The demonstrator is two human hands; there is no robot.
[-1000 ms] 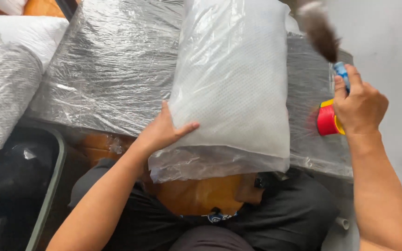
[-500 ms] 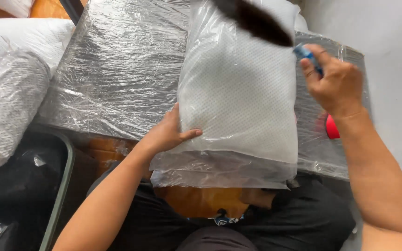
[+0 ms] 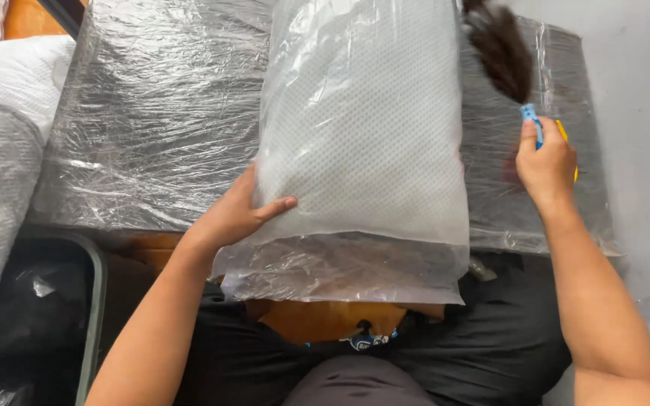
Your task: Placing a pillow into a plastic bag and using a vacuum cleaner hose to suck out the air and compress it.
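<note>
pillow [image 3: 362, 143] in clear bag is being steadied by left hand [image 3: 235, 214], fingers spread flat; right hand [image 3: 547, 162], at 3 o'clock, is gripping a duster [image 3: 502, 53] closed-fisted.

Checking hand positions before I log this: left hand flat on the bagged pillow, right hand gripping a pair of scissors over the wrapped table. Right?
Not quite. The head view shows the right hand gripping a dark-bristled brush by its blue handle, not scissors. The rest stands: the left hand lies flat on the bagged pillow, over the plastic-wrapped table.
</note>
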